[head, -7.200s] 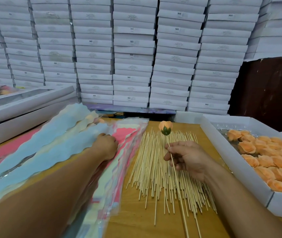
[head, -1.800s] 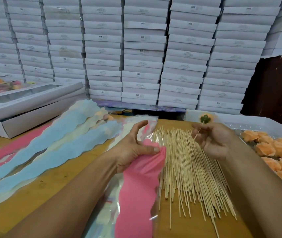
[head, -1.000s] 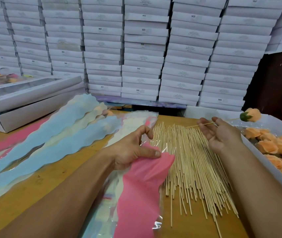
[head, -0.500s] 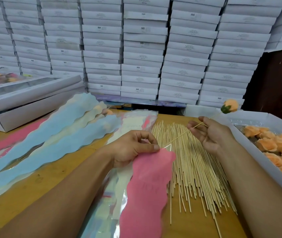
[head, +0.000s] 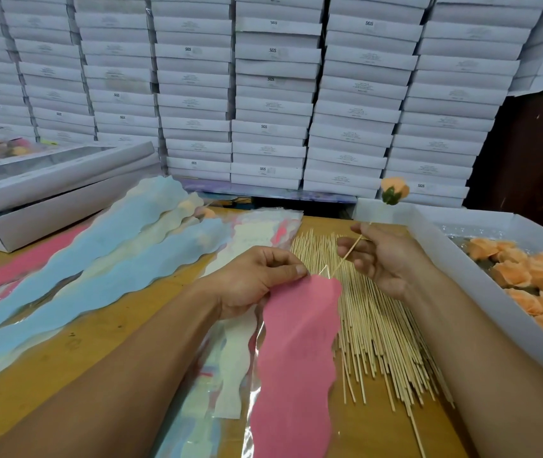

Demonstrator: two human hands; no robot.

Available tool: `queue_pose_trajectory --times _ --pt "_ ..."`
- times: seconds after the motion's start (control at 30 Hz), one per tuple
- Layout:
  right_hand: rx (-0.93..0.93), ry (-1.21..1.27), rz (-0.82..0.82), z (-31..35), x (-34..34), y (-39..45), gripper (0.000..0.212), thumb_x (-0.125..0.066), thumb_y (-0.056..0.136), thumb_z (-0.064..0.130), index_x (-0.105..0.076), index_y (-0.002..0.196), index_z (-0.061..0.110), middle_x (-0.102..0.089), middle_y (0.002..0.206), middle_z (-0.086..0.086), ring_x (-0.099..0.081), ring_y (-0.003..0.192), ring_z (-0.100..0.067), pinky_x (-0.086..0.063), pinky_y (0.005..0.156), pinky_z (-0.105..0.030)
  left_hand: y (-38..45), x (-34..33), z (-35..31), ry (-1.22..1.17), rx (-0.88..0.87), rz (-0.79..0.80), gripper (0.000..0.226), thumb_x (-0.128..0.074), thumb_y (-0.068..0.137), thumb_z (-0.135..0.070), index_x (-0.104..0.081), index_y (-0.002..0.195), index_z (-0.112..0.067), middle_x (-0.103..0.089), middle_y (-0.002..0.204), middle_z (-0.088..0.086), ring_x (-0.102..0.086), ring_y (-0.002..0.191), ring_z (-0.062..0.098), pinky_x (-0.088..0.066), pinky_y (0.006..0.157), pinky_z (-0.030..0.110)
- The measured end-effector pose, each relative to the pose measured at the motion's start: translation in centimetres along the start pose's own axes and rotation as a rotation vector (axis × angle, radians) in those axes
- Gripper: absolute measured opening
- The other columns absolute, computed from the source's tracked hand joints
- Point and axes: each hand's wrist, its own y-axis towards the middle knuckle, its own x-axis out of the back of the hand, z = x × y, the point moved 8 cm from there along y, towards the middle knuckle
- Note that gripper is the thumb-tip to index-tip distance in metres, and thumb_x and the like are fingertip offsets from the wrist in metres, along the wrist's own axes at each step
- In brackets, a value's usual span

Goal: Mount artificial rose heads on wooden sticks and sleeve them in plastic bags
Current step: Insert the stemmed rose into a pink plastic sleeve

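1. My left hand pinches the top edge of a pink bag, thumb over curled fingers; the bag hangs down toward the desk's near edge.
2. My right hand grips a stick between thumb and fingers. The stick's lower tip sits at the bag's mouth, and its rose stands up beyond the hand, over the desk's far edge.
3. Between my forearms a pile of loose sticks fans across the desk.
4. A stack of bags lies under my left wrist; blue, cream and pink sleeved pieces stretch toward the far left.
5. Along the right edge, a white tray holds loose orange roses.
6. At the far left corner lie two flat white boxes; stacked boxes wall the back.
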Motion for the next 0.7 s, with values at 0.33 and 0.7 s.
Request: queue_pose_trajectory --times 0.33,0.7 --pt "-0.006 -0.349 0.136 -1.8 -3.7 -1.3 0.015 -0.061 0.100 0.027 -0.071 0.100 0.016 -0.072 0.070 0.002 -0.059 0.046 -0.005 -0.031 0.040 -0.019 0.2 -0.4 -0.4 -0.017 -0.046 0.018 0.016 -0.061 0.098 -0.017 -0.071 0.086 -0.015 -0.067 0.079 0.000 -0.062 0.069 0.009 -0.051 0.063 0.020" --pt "0.051 -0.445 0.206 -1.5 -4.9 -2.0 0.015 -0.069 0.089 0.009 -0.075 0.100 0.016 -0.063 0.065 0.003 -0.051 0.060 -0.010 -0.035 0.057 -0.029 0.5 0.3 -0.3 -0.088 -0.062 -0.074 0.013 -0.064 0.096 -0.017 -0.071 0.086 -0.014 -0.068 0.090 0.007 -0.063 0.083 0.017 -0.052 0.080 0.031"
